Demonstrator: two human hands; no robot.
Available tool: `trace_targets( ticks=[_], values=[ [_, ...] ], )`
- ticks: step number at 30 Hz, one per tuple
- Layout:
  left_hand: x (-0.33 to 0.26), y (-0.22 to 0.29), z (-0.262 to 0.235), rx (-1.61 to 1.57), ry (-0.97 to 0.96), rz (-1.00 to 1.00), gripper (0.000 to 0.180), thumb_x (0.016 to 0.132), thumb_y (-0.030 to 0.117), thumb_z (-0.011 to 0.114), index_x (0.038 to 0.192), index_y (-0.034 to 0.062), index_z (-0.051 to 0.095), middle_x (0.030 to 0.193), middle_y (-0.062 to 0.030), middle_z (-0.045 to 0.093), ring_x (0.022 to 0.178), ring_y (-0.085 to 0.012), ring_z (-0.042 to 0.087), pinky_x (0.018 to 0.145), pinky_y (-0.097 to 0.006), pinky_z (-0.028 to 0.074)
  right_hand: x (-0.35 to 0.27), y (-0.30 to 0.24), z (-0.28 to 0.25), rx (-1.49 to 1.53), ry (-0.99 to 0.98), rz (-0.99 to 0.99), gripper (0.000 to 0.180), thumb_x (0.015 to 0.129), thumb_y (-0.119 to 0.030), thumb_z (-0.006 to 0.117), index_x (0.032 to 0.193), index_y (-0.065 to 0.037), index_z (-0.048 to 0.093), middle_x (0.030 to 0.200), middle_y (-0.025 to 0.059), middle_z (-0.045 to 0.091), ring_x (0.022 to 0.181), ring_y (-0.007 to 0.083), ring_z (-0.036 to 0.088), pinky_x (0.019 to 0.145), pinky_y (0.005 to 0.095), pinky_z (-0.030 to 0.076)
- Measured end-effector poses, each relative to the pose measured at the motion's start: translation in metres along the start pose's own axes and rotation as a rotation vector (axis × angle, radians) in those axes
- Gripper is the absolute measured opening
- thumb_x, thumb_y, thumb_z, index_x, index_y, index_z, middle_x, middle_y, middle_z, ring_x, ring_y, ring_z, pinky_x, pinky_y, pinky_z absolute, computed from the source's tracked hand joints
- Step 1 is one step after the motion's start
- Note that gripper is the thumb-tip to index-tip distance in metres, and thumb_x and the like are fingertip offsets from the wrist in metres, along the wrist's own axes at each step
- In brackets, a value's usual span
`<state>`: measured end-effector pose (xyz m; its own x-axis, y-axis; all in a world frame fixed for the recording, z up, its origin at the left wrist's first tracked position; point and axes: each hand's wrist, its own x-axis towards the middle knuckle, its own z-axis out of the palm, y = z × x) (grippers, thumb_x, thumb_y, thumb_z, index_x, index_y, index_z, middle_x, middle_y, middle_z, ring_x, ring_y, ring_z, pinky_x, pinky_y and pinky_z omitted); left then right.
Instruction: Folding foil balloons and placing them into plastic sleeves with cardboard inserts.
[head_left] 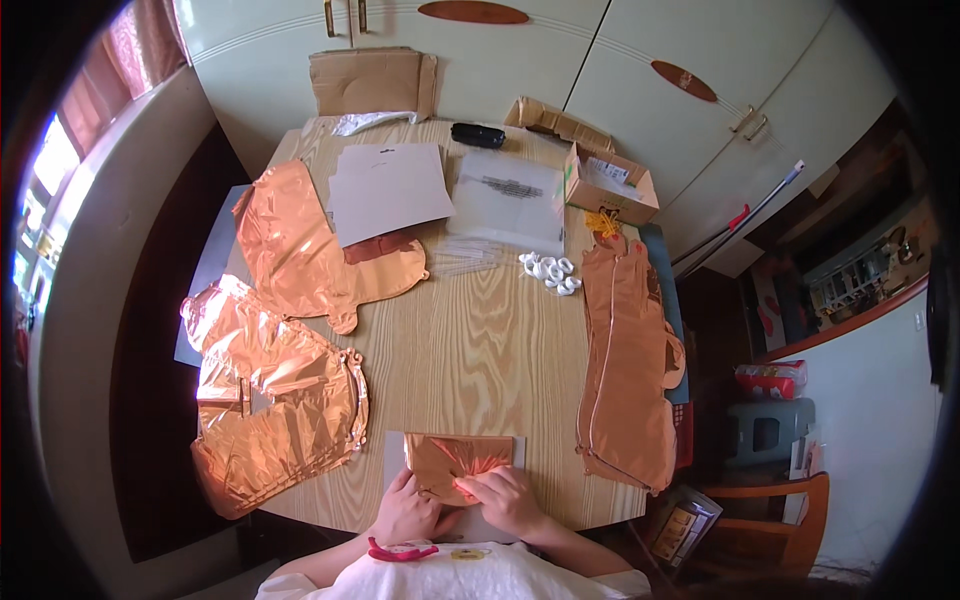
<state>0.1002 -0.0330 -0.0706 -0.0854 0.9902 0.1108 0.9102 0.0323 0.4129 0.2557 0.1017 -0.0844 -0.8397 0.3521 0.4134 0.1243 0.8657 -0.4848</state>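
Observation:
At the near edge of the table lies a copper-coloured foil balloon (437, 453), folded into a flat rectangle on a pale grey card (394, 450). My left hand (405, 510) grips the balloon's lower left side, its thumb hidden in part. With thumb and forefinger, my right hand (507, 502) pinches the foil near its middle, and creases run out from that spot. What may be tucked under the foil is hidden.
Flat foil balloons (280, 400) spread over the table's left side; a long folded stack (625, 370) lies at right. Farther back are grey cards (390, 190), clear plastic sleeves (510, 195), white rings (550, 270), a black case (478, 135) and an open cardboard box (610, 185).

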Motion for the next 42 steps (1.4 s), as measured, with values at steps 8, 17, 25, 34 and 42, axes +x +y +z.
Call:
trace_targets(
  ticks=[8, 17, 25, 34, 42],
  values=[
    [-0.004, -0.004, -0.001, -0.072, -0.160, -0.071, 0.053, 0.078, 0.044, 0.072, 0.122, 0.0148, 0.065, 0.121, -0.0022, 0.063, 0.120, -0.0200, 0.053, 0.109, -0.045, 0.033, 0.003, 0.000, -0.004, -0.080, -0.064, -0.064, 0.026, 0.082, -0.015, 0.064, 0.106, -0.009, 0.069, 0.094, -0.0028, 0.065, 0.083, 0.0139, 0.059, 0.080, 0.0304, 0.048],
    [-0.010, -0.018, -0.005, -0.105, -0.147, 0.070, 0.033, 0.073, 0.031, 0.074, 0.094, 0.0057, 0.072, 0.106, -0.0084, 0.066, 0.106, -0.0241, 0.060, 0.100, -0.040, 0.043, 0.003, -0.002, -0.006, -0.123, -0.095, -0.099, 0.026, 0.079, -0.013, 0.064, 0.104, -0.009, 0.071, 0.092, -0.0009, 0.065, 0.086, 0.0152, 0.060, 0.083, 0.0312, 0.049],
    [0.001, -0.039, -0.047, -0.161, 0.129, -0.093, 0.030, 0.067, 0.013, 0.068, 0.095, 0.0019, 0.068, 0.099, -0.0124, 0.066, 0.099, -0.0298, 0.065, 0.090, -0.043, 0.051, -0.003, 0.001, -0.003, -0.169, -0.111, -0.161, 0.026, 0.078, -0.013, 0.063, 0.102, -0.007, 0.071, 0.087, -0.0007, 0.061, 0.082, 0.0151, 0.058, 0.083, 0.0310, 0.049],
    [0.058, -0.024, -0.015, 0.095, -0.140, 0.118, 0.061, 0.096, 0.044, 0.047, 0.142, 0.0040, 0.046, 0.147, -0.0120, 0.046, 0.138, -0.0276, 0.041, 0.115, -0.047, 0.028, 0.003, 0.000, -0.005, -0.112, -0.119, -0.176, 0.020, 0.078, -0.016, 0.058, 0.092, -0.006, 0.068, 0.075, 0.0009, 0.050, 0.074, 0.0161, 0.054, 0.079, 0.0304, 0.048],
    [0.053, -0.030, -0.015, 0.159, -0.201, 0.148, 0.068, 0.095, 0.053, 0.044, 0.145, 0.0058, 0.043, 0.150, -0.0087, 0.044, 0.141, -0.0246, 0.037, 0.117, -0.046, 0.023, 0.002, 0.001, -0.003, -0.064, -0.092, -0.189, 0.017, 0.079, -0.016, 0.059, 0.089, -0.006, 0.068, 0.073, 0.0008, 0.052, 0.073, 0.0157, 0.055, 0.073, 0.0293, 0.047]
  ],
)
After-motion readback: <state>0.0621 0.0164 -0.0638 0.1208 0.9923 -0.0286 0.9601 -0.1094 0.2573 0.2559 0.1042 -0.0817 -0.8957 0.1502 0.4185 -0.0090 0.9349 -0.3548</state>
